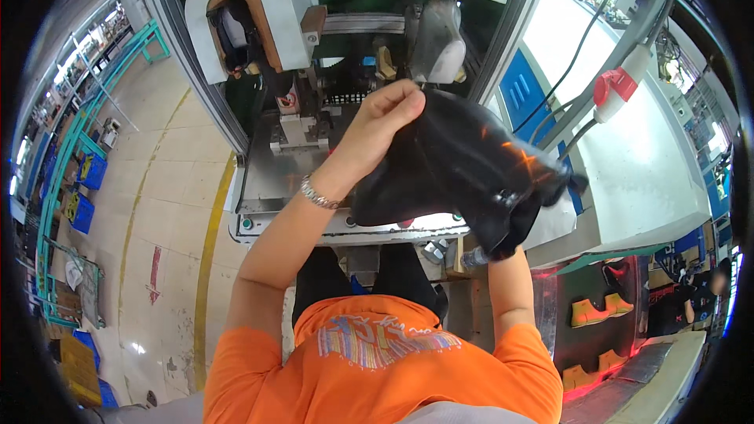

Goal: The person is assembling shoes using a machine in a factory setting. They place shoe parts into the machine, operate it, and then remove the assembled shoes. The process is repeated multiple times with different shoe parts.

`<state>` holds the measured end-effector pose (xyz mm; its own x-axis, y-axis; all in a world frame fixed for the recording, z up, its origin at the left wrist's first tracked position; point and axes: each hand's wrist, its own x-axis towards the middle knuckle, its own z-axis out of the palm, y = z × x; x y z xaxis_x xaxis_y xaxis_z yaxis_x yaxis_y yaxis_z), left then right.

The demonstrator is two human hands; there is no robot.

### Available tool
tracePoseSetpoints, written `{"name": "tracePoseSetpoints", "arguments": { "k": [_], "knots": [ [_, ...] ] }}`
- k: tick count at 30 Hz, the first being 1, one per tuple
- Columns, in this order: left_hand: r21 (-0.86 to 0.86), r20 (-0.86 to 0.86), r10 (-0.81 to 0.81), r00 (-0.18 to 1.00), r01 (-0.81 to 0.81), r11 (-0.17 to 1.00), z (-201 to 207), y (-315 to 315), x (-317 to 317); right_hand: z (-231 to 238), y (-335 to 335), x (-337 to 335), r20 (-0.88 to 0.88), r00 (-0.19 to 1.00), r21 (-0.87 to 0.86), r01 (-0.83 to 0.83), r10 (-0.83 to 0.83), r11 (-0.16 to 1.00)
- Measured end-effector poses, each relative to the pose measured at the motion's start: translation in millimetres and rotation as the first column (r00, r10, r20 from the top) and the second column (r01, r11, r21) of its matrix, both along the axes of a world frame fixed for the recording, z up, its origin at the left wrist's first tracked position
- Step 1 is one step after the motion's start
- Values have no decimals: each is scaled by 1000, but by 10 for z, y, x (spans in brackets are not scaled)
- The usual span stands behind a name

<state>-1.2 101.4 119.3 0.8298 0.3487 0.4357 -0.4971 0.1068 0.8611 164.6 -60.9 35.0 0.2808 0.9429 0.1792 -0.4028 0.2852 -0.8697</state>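
Note:
A black leather boot upper [463, 165] is held up in front of the machine, with orange light lines across its right side. My left hand [393, 114] pinches its top edge between thumb and fingers. My right hand [512, 256] is at the upper's lower right end; the leather covers its fingers, so their grip is hidden. Behind the upper stands a grey boot-shaped form [441, 41]. To the left, a white clamp pad [290, 0] with brown lining surrounds another form with something black on it.
The machine's metal bed [275, 173] has a front edge with buttons. A white cabinet [636, 180] and a red-white plug connector [616, 88] are at right. Lower right, tan boots [601, 310] sit in a red-lit conveyor. Another person [703, 294] is beyond. Blue bins [81, 213] line the left.

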Motion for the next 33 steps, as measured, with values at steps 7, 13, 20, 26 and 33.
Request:
{"name": "tracePoseSetpoints", "arguments": {
  "k": [7,13,20,26,33],
  "knots": [
    [274,-7,222,975,-212,938,178,370,75,887,284,342,203,915,224,303,-348,926],
    [-312,20,222,975,-205,928,275,762,707,1323,1001,561,111,862,226,463,-494,857],
    [-338,-155,242,958,-282,898,234,935,952,1172,1195,727,-96,918,183,397,-386,899],
    [-262,-252,214,944,-279,924,-25,962,912,905,1279,713,-81,891,111,452,-446,885],
    [436,570,735,368,-893,109,-69,194,439,-96,799,589,-195,980,150,-1,31,989]
  ]
}}
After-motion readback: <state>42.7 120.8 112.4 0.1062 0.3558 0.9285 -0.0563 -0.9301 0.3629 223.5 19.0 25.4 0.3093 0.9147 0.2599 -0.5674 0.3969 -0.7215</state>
